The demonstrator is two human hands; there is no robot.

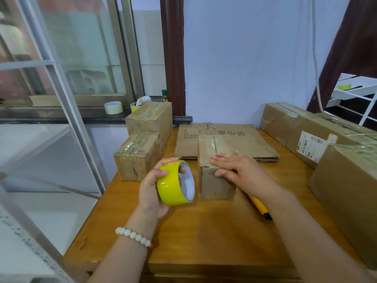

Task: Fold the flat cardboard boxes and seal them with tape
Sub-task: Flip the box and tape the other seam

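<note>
A small folded cardboard box (pixel 215 184) stands in the middle of the wooden table (pixel 204 231), its top flaps covered with clear tape. My right hand (pixel 234 165) lies flat on the box's top front edge, fingers straight, pressing the tape down. My left hand (pixel 152 186) grips a yellow tape roll (pixel 175 183) just left of the box, held above the table. Behind the box lies a stack of flat cardboard boxes (pixel 234 139).
Two taped boxes (pixel 140 154) stand at the table's left back. Larger taped boxes (pixel 326 139) line the right side. A yellow utility knife (pixel 260 208) lies under my right forearm. More tape rolls (pixel 113 107) sit on the window sill.
</note>
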